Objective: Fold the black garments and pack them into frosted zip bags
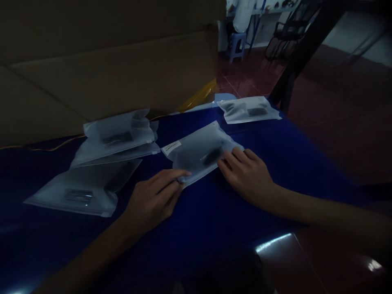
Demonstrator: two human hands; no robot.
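Observation:
A frosted plastic zip bag (199,153) lies on the blue table surface (196,216), with a dark item visible through it and a white label at its left corner. My left hand (154,200) has its fingertips at the bag's lower corner. My right hand (246,175) has curled fingers on its right end. To the left lie several similar bags, including a stacked pair (114,139) and one nearer me (79,194). Another bag (248,110) lies at the far table edge.
A large cardboard box (92,69) stands along the table's far left side, with a yellow plastic strip (199,96) at its corner. Beyond the right edge is a dark red tiled floor (337,134). A seated person (241,16), a stool (237,45) and a chair (290,34) are farther back.

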